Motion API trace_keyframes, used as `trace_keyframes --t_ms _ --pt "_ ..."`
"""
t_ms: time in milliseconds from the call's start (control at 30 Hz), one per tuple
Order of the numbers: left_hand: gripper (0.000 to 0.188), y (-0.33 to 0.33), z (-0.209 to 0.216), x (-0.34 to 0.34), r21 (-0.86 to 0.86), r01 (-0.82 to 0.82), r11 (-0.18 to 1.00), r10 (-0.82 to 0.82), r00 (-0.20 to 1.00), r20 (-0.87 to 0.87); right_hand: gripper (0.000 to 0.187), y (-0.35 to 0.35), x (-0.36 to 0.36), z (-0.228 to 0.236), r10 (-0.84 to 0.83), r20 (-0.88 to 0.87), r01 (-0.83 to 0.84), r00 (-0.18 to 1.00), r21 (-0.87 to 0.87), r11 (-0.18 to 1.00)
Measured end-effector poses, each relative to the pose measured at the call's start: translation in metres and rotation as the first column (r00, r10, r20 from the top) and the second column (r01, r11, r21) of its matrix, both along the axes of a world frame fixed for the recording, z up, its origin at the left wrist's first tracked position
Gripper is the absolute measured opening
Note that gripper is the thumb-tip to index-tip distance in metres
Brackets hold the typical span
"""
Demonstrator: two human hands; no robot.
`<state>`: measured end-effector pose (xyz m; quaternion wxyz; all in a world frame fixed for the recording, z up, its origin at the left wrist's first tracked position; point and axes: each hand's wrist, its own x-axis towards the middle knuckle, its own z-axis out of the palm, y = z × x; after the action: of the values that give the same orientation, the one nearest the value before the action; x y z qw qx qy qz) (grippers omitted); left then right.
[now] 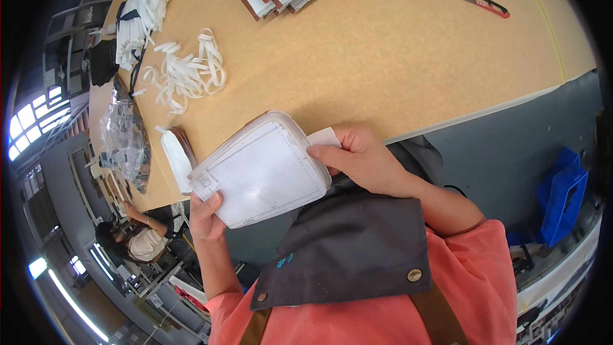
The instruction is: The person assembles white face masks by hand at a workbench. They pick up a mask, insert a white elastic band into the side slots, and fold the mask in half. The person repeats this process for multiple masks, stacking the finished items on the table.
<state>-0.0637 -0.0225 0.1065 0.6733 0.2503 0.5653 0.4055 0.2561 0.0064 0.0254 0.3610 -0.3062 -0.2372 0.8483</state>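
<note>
Okay, my left hand (207, 217) is closed on the lower left corner of the stack of white panels (262, 172), thumb on top, and the stack tilts in front of my apron (357, 249) near the edge of the table (377, 70). My right hand (367, 160) pinches a small pale piece (325, 137) at the stack's right edge; can't tell whether those fingertips also grip the panels. To do this well, I'd say firm left thumb, layers squared, light right pinch, no bending the rounded corners.
</note>
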Motion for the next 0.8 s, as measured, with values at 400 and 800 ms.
trace_keyframes --t_ms 400,800 --pt "0.064 -0.0015 -0.0038 0.0042 0.037 -0.006 0.999 0.008 0.999 -0.051 0.022 -0.0024 -0.0023 -0.0012 -0.025 0.144 0.009 0.989 0.11 0.994" --pt "0.064 -0.0016 -0.0034 0.0072 0.032 -0.013 0.999 0.016 0.997 -0.08 0.024 -0.0033 -0.0037 0.0002 -0.067 0.277 0.023 0.959 0.159 0.987"
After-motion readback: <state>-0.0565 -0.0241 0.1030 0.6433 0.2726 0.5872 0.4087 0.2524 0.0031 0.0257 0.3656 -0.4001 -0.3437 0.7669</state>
